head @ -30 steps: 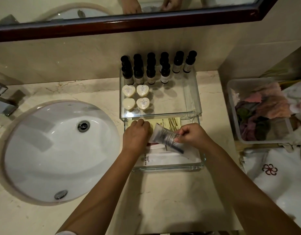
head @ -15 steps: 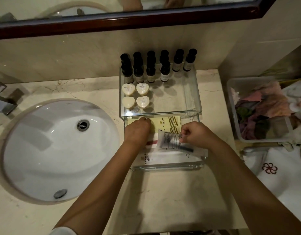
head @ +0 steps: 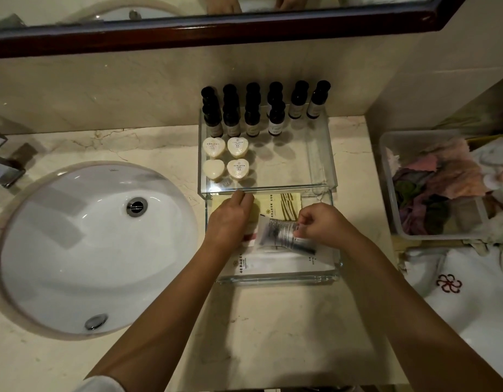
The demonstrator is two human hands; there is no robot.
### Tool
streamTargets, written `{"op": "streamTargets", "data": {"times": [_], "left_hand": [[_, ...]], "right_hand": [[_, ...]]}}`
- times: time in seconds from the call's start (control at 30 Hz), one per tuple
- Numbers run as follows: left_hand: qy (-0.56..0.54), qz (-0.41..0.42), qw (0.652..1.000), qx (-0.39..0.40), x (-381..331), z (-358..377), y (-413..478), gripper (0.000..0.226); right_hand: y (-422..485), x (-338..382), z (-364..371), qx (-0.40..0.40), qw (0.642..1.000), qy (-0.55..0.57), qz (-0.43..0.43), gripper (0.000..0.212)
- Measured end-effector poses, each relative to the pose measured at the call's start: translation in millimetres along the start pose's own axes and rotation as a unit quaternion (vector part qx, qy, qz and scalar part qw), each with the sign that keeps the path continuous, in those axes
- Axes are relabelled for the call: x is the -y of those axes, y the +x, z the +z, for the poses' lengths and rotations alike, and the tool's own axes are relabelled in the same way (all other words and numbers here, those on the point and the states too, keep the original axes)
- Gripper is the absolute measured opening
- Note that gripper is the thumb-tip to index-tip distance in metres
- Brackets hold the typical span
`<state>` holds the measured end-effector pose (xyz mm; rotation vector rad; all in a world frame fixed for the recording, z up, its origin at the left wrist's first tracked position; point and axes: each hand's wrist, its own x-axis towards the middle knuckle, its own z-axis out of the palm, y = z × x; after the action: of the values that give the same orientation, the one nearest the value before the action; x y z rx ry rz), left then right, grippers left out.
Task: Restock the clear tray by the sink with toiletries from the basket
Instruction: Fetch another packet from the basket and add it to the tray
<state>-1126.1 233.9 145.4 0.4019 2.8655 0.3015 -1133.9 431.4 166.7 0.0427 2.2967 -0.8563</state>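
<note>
Your right hand (head: pixel 321 222) pinches a white printed plastic sachet (head: pixel 278 234) over the near compartment of the clear rectangular tray (head: pixel 278 278), at 3 o'clock from the white oval sink (head: pixel 74 250). Your left hand (head: pixel 230 222) covers pale yellow packets (head: pixel 281 206) there; its grip is hidden.

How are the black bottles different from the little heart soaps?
The bottles are dark, tall and stand upright; the heart soaps are pale, flat and lie down. There are ten bottles but four heart soaps. Both sit in the back clear tray.
</note>
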Motion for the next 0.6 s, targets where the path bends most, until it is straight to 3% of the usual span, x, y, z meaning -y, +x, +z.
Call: {"op": "streamTargets", "data": {"times": [0.1,0.2,0.33,0.47,0.6], "left_hand": [[-0.065,0.010,0.998,-0.011,2,5,-5,0.041],[-0.018,0.067,0.998,-0.009,6,9,-4,0.047],[0.016,0.079,0.997,-0.015,8,10,-1,0.060],[0.027,0.085,0.996,-0.016,10,13,1,0.075],[0.063,0.095,0.993,-0.030,9,10,-1,0.075]], "right_hand": [[-2,-1,2,-0.023,0.999,0.034,0.007,0.031],[-4,-2,3,-0.057,0.997,0.055,-0.005,0.035],[-7,-4,6,-0.070,0.993,0.091,-0.014,0.019],[-8,-4,5,-0.090,0.988,0.125,-0.017,0.029],[-9,-3,4,-0.074,0.994,0.081,-0.015,0.031]]}}
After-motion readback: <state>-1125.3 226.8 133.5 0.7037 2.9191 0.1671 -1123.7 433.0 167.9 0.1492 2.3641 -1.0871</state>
